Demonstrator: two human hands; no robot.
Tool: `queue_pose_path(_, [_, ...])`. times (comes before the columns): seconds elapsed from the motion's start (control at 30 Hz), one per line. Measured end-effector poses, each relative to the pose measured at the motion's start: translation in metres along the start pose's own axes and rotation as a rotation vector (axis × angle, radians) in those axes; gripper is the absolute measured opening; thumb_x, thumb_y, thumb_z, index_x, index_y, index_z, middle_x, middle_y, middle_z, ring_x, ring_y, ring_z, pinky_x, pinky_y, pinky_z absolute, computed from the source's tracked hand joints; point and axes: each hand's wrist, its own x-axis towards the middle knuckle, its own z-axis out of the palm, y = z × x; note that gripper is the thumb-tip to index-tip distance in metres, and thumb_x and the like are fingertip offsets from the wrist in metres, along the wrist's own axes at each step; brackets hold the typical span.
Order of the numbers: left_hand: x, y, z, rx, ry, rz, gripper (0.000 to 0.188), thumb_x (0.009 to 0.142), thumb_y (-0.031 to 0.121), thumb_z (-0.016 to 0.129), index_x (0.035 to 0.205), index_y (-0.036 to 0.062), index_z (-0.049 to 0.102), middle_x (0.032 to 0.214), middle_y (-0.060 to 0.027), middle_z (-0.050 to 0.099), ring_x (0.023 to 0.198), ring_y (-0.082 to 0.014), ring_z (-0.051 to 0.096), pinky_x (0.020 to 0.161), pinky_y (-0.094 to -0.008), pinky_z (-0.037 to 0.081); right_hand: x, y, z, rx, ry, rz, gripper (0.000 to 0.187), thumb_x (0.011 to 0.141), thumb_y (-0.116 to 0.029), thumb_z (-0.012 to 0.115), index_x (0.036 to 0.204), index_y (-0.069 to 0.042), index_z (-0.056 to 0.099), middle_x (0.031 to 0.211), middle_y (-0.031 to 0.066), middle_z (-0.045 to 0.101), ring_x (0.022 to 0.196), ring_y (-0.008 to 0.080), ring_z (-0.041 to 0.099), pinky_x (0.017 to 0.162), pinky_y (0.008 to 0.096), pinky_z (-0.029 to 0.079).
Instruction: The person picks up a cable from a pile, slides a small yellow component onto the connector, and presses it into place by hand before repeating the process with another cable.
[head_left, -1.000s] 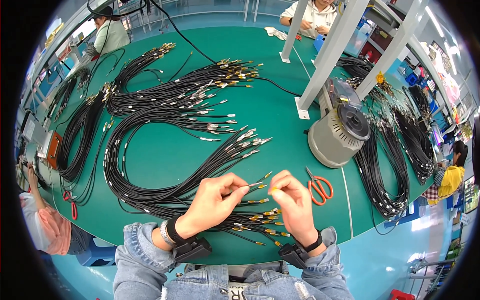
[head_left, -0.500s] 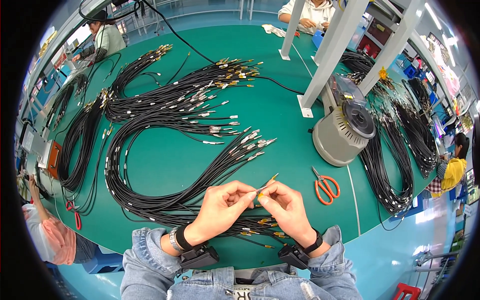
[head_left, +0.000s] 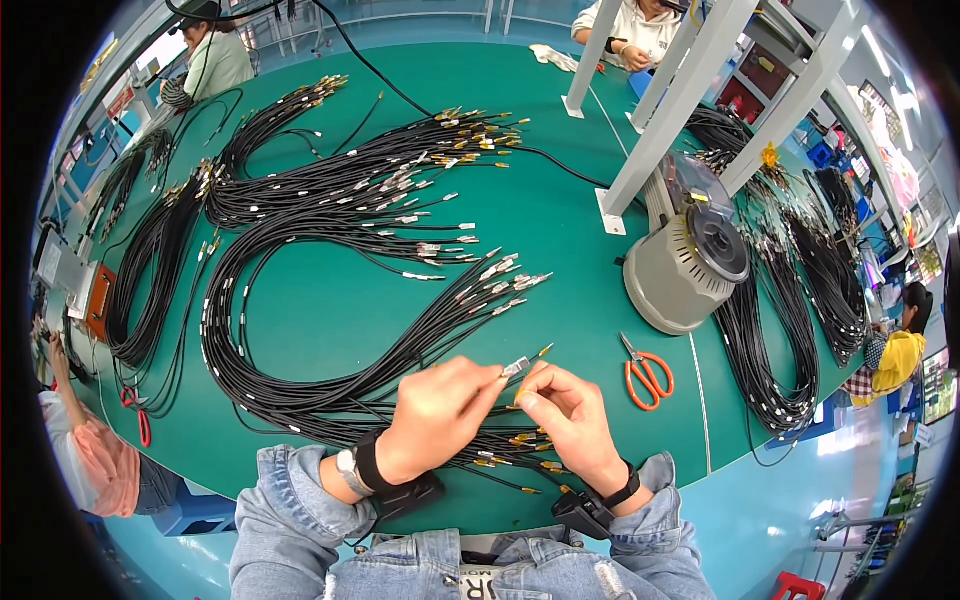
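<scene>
Gold-tipped cable end [head_left: 545,350], pinched by the left hand [head_left: 440,410] near centre frame, shows more of its white label [head_left: 516,367] than half a second ago, apparently leaving it clear for handling, beside the right hand [head_left: 568,408], its grip seemingly closed on a yellow piece [head_left: 518,397].

The shiny light-blue floor [head_left: 800,490] has bright white spots of light on it. A big, flat, green desk [head_left: 560,240] fills the middle, with a thin pale line across it. Tall, light-grey metal posts [head_left: 675,120] stand on the desk. A blue plastic stool [head_left: 195,512] sits at the lower left, and a red plastic stool [head_left: 798,587] at the lower right. Long white lamps [head_left: 876,50] glow at the upper right.
</scene>
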Motion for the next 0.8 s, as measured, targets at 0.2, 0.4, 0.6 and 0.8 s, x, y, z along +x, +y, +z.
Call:
queue_pose_path(0.2, [-0.0004, 0.0012, 0.0014, 0.443, 0.131, 0.44, 0.022, 0.064, -0.003, 0.07, 0.084, 0.0036, 0.062, 0.06, -0.004, 0.053, 0.045, -0.0164, 0.05, 0.039, -0.026, 0.037, 0.0006, 0.0002, 0.0015, 0.027, 0.057, 0.064, 0.006, 0.083, -0.006, 0.057, 0.082, 0.0, 0.055, 0.086, 0.0, 0.053, 0.077, 0.0073, 0.049, 0.072, 0.0212, 0.04])
queue_pose_path(0.4, [-0.0024, -0.0022, 0.0035, 0.469, 0.081, 0.47, 0.021, 0.065, 0.0, 0.07, 0.085, 0.0034, 0.062, 0.063, -0.0023, 0.053, 0.045, -0.0142, 0.05, 0.038, -0.0255, 0.036, 0.0012, 0.0029, 0.0014, 0.065, 0.089, 0.121, 0.006, 0.083, -0.006, 0.058, 0.081, 0.0, 0.057, 0.086, -0.0007, 0.054, 0.078, 0.0066, 0.05, 0.072, 0.0207, 0.041])
queue_pose_path(0.6, [-0.0023, -0.0043, 0.0044, 0.485, 0.089, 0.511, 0.021, 0.067, 0.004, 0.07, 0.086, 0.0036, 0.062, 0.063, -0.001, 0.051, 0.044, -0.0128, 0.05, 0.037, -0.0247, 0.038, 0.0015, 0.0019, -0.0006, 0.095, 0.097, 0.142, 0.007, 0.083, -0.007, 0.058, 0.08, -0.001, 0.057, 0.085, -0.0006, 0.055, 0.078, 0.0068, 0.051, 0.071, 0.0207, 0.041])
queue_pose_path(0.8, [-0.0037, -0.0044, 0.005, 0.493, 0.087, 0.521, 0.024, 0.065, 0.003, 0.07, 0.088, 0.0044, 0.061, 0.064, -0.0006, 0.052, 0.045, -0.0125, 0.05, 0.038, -0.0247, 0.036, 0.0021, 0.0029, -0.0014, 0.089, 0.101, 0.137, 0.007, 0.083, -0.007, 0.059, 0.079, -0.001, 0.057, 0.083, -0.0007, 0.055, 0.078, 0.0069, 0.051, 0.071, 0.0209, 0.041])
